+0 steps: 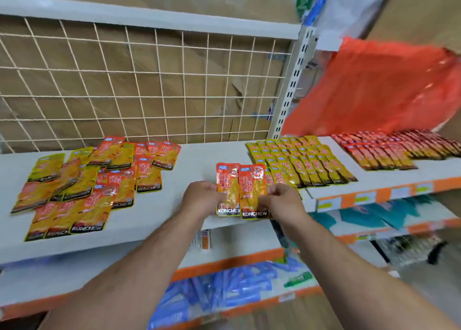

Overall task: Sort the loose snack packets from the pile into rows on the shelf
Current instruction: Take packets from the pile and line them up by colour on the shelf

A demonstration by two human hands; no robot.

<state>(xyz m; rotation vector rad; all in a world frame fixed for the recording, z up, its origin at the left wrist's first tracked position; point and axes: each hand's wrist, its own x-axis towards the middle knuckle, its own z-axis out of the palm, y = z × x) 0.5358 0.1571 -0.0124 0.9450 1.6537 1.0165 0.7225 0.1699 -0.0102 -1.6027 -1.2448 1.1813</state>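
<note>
From your head camera, both forearms reach forward over the grey shelf (172, 212); your left hand (201, 199) has its fingers curled round the left edge of an orange packet (227, 183), and your right hand (281, 202) pinches the lower right side of a second orange packet (251, 189); the two packets stand upright side by side, the second overlapping the first a little, their black bottom bands reading KONCHEW just above the shelf's front edge; whether they touch the shelf surface you cannot tell; to your left the loose pile (84, 187) of orange and yellow packets lies spread and overlapping on the same shelf, well apart from your hands; just beside your right hand the yellow rows (301, 162) lie in neat overlapping lines, and further right, on the neighbouring shelf board, the red rows (394, 150) do the same; a white wire grid (149, 80) backs the shelf, with brown cardboard behind it; a red plastic bag (384, 87) hangs blurred above the red rows; blue packets (224, 289) fill a lower shelf.
</note>
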